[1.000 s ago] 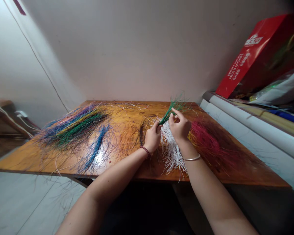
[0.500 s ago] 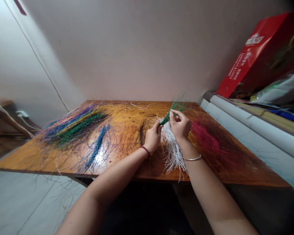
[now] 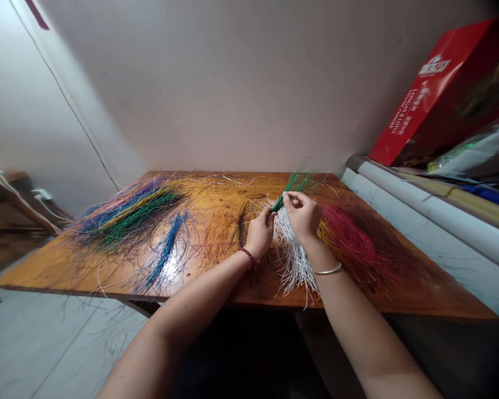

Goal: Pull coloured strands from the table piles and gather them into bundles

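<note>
Both hands meet a little right of the frame's centre, above the far half of a wooden table (image 3: 216,282). Curled into a loose fist, the left hand (image 3: 259,235) grips the lower end of a small bunch of green strands (image 3: 293,183) between thumb and fingers; a dark red bead bracelet (image 3: 247,256) sits on its wrist. Just to its right, the right hand (image 3: 303,217) pinches the same bunch higher up with thumb and forefinger, its other fingers folded in, and a thin silver bangle (image 3: 326,270) circles its wrist. From the two grips the green strands rise toward the upper right and fan out at their tips, clear of the table.

Directly under and between the hands lies a heap of white strands (image 3: 290,256), reaching toward the table's near edge. Touching it on the right is a wide spread of red strands (image 3: 357,244) with a few yellow ones at its left margin. Left of the hands a thin dark tuft (image 3: 241,221) lies on the wood, then a blue bundle (image 3: 164,249), and at centre left a mixed sheaf of green, yellow, blue and purple strands (image 3: 125,216).

At the upper right a red box (image 3: 428,83) with white lettering leans against the wall above pale rolls (image 3: 432,216) lying along the table's right side. A thin cord (image 3: 66,105) runs down the wall at the upper left.
</note>
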The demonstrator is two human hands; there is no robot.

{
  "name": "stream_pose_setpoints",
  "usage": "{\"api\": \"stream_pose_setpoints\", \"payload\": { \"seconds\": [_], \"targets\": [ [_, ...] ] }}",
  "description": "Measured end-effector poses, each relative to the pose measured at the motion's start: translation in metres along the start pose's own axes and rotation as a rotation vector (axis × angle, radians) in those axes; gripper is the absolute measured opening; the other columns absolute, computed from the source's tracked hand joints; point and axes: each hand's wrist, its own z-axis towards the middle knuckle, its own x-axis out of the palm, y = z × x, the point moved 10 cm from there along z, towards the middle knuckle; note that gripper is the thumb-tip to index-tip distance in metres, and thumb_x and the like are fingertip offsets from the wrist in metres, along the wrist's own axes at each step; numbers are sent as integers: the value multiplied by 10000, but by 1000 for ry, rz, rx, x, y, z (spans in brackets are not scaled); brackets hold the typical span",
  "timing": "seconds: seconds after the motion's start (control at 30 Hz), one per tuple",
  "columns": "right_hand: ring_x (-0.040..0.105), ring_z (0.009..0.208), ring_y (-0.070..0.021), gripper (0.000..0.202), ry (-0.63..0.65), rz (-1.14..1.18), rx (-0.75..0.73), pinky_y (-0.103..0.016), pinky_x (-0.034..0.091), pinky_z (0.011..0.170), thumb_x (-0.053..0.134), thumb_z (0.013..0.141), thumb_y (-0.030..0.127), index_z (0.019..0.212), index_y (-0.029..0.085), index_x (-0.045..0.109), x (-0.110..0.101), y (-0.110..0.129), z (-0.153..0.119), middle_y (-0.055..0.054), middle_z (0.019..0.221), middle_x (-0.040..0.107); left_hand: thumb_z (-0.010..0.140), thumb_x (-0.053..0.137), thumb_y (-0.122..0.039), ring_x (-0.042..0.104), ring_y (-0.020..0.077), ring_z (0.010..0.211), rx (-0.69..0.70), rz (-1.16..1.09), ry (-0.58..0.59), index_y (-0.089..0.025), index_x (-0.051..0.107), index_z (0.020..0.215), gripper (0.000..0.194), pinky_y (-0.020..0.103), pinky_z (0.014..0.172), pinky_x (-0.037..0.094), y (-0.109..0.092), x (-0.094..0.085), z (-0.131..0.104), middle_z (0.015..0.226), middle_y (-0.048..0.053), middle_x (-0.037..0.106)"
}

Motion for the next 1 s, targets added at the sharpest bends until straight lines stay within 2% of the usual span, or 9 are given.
{"api": "stream_pose_setpoints", "payload": {
  "seconds": [0.3,0.53,0.63,0.8,1.0],
  "targets": [
    [550,549,-146,366,-136,96,-24,-262,402,569,542,846,452,873,134,722,-15,-5,5,-58,633,643,933,417,-351,611,168,708,4,-69,10,-184,631,1048,295,236,672,420,0,1,2,865,72,692],
    [485,530,-129,424,-384,142,21,-265,391,524,483,878,481,878,110,688,-44,-14,6,-56,635,588,936,413,-345,616,170,738,-1,-119,15,-180,631,1045,294,239,688,428,-1,0,3,903,68,698],
    [449,512,-120,402,-447,178,33,-264,373,510,488,878,467,856,110,671,-52,-13,4,-32,595,536,938,409,-350,616,171,747,4,-113,17,-181,634,1034,297,241,696,427,-1,1,3,913,68,698],
    [467,546,-122,363,-422,224,39,-262,387,528,488,868,464,851,129,625,-50,-10,3,-31,634,538,941,399,-358,618,179,766,2,-113,0,-187,630,1040,305,250,714,428,3,1,3,904,67,693],
    [510,569,-125,310,-306,379,77,-261,411,540,462,871,449,899,150,543,-34,-16,9,-44,703,560,940,393,-375,603,181,715,7,-89,13,-188,632,1024,315,254,676,424,4,3,3,846,60,685]
  ]
}}
